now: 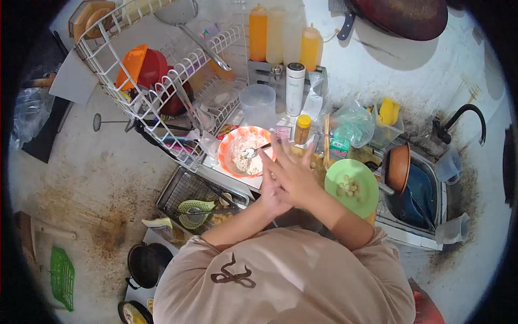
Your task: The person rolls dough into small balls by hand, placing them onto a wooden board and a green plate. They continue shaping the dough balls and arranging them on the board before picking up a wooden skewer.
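Observation:
My right hand (298,181) lies across my left hand (274,195), palm against palm, in front of the counter. The right fingers are stretched out and spread; the left fingers also look extended, partly covered by the right. Whatever may be between the palms is hidden. Just beyond them to the left, an orange-and-white bowl (222,156) holds a pale floury mixture and a spoon (250,153). On the right, near my right forearm, a green plate (337,174) carries several small pale balls (349,188).
A white dish rack (162,97) stands at the left above a wire-lined basin (175,189). Behind are a yellow-capped jar (302,129), a white flask (294,89) and sauce bottles (258,35). A sink (426,189) with a brown bowl (398,167) is at the right.

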{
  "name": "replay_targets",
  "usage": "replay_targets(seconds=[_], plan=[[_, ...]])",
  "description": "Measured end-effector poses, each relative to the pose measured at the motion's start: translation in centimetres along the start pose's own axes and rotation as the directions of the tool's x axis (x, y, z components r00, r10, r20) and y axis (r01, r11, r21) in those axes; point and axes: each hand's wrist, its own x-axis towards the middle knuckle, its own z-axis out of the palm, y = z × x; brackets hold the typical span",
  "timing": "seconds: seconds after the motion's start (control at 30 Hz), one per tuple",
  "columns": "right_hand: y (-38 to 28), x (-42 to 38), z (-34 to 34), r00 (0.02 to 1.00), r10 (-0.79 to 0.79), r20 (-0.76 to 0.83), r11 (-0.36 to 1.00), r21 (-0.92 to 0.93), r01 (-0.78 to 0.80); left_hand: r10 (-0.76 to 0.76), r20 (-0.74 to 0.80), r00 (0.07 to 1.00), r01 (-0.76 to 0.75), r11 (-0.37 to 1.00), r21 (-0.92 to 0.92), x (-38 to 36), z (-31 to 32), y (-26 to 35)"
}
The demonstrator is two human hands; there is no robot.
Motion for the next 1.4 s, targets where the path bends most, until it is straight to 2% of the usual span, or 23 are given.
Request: replay_targets(seconds=[0.03,0.07,0.13,0.23,0.3,0.4,0.5,0.6,0.67,0.77,0.8,0.87,0.9,1.0,1.03,1.07,1.1,1.13,1.17,1.23,1.27,1.37,1.4], plan=[[-0.5,0.5,0.0,1.000,-0.014,0.027,0.999,-0.035,0.015,-0.024,0.020,1.000,0.026,0.997,-0.072,0.2,-0.6,-0.5],[-0.9,0.8,-0.2,0.998,-0.030,0.053,0.997,-0.069,0.034,0.153,-0.067,0.986,-0.158,0.983,-0.091,1.0,-1.4,-2.2],[-1.2,0.8,-0.6,0.994,-0.015,0.111,0.999,-0.043,0.020,0.488,-0.234,0.841,-0.510,0.859,-0.039,2.9,-0.1,-4.4],[-0.9,0.6,-0.6,0.985,0.072,0.155,0.990,-0.135,-0.051,0.185,-0.074,0.980,-0.170,0.970,0.173,0.3,0.5,-1.1],[0.1,0.2,0.3,0.993,0.067,-0.097,0.997,0.033,-0.065,-0.051,-0.017,0.999,0.054,0.943,0.328,-0.9,1.8,0.7],[1.0,-0.1,0.0,0.923,0.125,-0.364,0.921,0.389,0.028,-0.228,-0.132,0.965,0.228,0.974,-0.015,-0.1,-1.6,0.8],[1.9,-0.3,0.5,0.872,0.214,-0.441,0.695,0.696,0.181,-0.113,-0.266,0.957,0.136,0.988,0.069,-0.6,-1.8,0.8],[2.2,-1.4,1.4,0.873,0.313,-0.374,0.644,0.759,0.094,-0.053,-0.348,0.936,0.109,0.984,0.143,-1.0,-0.9,1.0],[2.1,-1.8,0.8,0.893,0.256,-0.371,0.689,0.717,0.100,-0.040,-0.359,0.933,0.110,0.978,0.176,-1.2,-1.0,0.9],[1.8,-2.0,0.5,0.930,0.088,-0.358,0.792,0.591,0.152,-0.091,-0.214,0.973,0.105,0.993,0.055,-1.1,-1.9,0.8],[1.7,-2.0,0.5,0.938,0.020,-0.345,0.826,0.534,0.179,-0.112,-0.248,0.962,0.121,0.993,0.018,-1.3,-1.2,0.9],[0.2,-1.6,0.5,0.975,-0.108,-0.196,0.898,0.401,0.180,-0.162,-0.313,0.936,0.151,0.987,-0.058,-2.1,1.0,1.1],[-0.3,-1.5,0.5,0.981,-0.161,-0.112,0.925,0.331,0.190,-0.102,-0.250,0.963,0.087,0.994,-0.068,-2.0,-0.3,-0.2],[0.6,-2.1,3.9,0.980,-0.105,-0.166,0.891,0.422,0.167,-0.279,-0.339,0.899,0.229,0.956,-0.181,-2.3,-1.5,0.0],[1.2,-3.2,6.9,0.968,0.122,-0.222,0.805,0.593,0.035,-0.266,-0.391,0.881,0.251,0.964,-0.091,-2.4,-0.5,0.3],[1.4,-3.2,7.0,0.934,0.288,-0.212,0.576,0.817,0.008,-0.272,-0.317,0.908,0.231,0.959,-0.161,-2.3,-0.9,0.1],[1.6,-3.1,6.9,0.887,0.437,-0.148,0.286,0.958,0.019,-0.272,-0.242,0.931,0.216,0.949,-0.231,-2.2,-1.9,-0.1],[1.0,-2.5,5.7,0.833,0.553,-0.036,-0.032,0.997,0.064,-0.265,-0.169,0.949,0.206,0.931,-0.301,-2.1,-1.9,-0.1],[0.2,-1.8,3.9,0.627,0.754,0.199,-0.313,0.947,0.076,-0.241,-0.263,0.934,0.181,0.956,-0.232,-2.2,-1.6,-0.1],[3.5,-3.2,3.9,0.694,0.679,0.238,-0.490,0.851,0.187,-0.175,-0.433,0.884,0.155,0.985,-0.081,-2.0,0.7,0.7],[5.0,-3.8,4.1,0.728,0.642,0.243,-0.569,0.786,0.239,-0.159,-0.382,0.911,0.148,0.987,-0.059,-2.1,0.4,0.9],[5.3,-3.2,0.8,0.539,0.782,0.313,-0.526,0.795,0.303,-0.125,-0.246,0.961,0.117,0.992,-0.050,-2.5,-0.8,1.9],[6.1,-3.4,0.8,0.568,0.764,0.305,-0.549,0.770,0.326,-0.123,-0.241,0.963,0.114,0.992,-0.049,-2.7,-1.1,2.1]])
